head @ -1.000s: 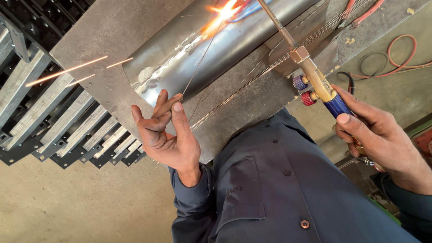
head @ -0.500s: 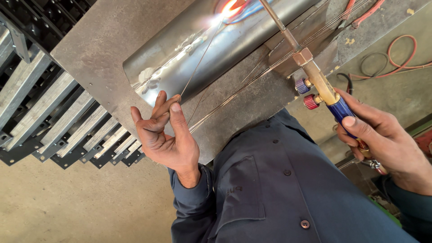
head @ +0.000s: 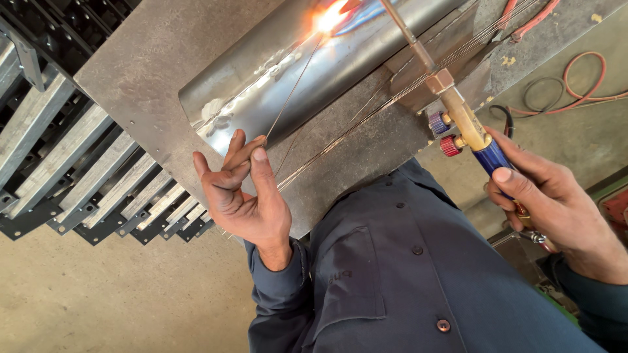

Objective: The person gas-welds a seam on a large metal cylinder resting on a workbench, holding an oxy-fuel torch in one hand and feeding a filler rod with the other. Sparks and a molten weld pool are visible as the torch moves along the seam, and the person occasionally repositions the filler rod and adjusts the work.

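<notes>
Feeding a thin filler rod point(head: 291, 88) with my left hand point(head: 245, 196), I pinch its near end between thumb and fingers, the remaining fingers loosely curled; the rod runs up and away to the bright flame point(head: 327, 16) at the top of the view. My right hand point(head: 556, 202) is wrapped closed around the blue grip of the gas torch point(head: 458, 114), whose brass body, red and purple valve knobs and long slim neck point toward the same glowing spot. The workpiece, a curved shiny sheet-metal tube point(head: 307, 75), lies on a flat grey steel plate point(head: 137, 78) that serves as the bench top.

Progress, as I judge it: a rippled, dull bead point(head: 245, 98) shows along the tube between its near open end and the flame, which suggests that this stretch of the seam is already joined. The flame sits at the upper edge of the frame, and the tube continues out of view beyond it, so I cannot tell how much seam remains.

Several spare rods point(head: 366, 117) lie loose on the plate beside the tube. Red hoses point(head: 575, 91) rest on the concrete floor point(head: 98, 301) to the right, and grey metal slats point(head: 78, 176) are stacked to the left, below the plate.
</notes>
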{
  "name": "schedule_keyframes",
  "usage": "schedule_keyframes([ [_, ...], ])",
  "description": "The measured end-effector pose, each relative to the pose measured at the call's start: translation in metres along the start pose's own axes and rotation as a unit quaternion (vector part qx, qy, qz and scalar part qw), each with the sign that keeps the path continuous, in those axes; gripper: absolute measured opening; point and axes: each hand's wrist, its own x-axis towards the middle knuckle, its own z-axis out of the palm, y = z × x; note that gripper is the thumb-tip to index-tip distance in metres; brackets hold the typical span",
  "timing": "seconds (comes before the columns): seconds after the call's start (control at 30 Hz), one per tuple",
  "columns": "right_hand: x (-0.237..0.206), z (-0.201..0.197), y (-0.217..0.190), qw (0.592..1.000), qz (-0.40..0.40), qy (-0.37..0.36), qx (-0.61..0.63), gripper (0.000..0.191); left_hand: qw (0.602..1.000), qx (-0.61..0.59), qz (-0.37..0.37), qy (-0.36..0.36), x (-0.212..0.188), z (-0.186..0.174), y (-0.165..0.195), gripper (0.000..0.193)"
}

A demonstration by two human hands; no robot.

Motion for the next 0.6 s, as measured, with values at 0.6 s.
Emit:
schedule_keyframes([
  [0.6, 0.0038, 0.0015, 0.003, 1.0, -0.012, -0.011, 0.021, 0.062, 1.0, 0.002, 0.0, -0.003, 0.0033, 0.0048, -0.0022, 0.026],
])
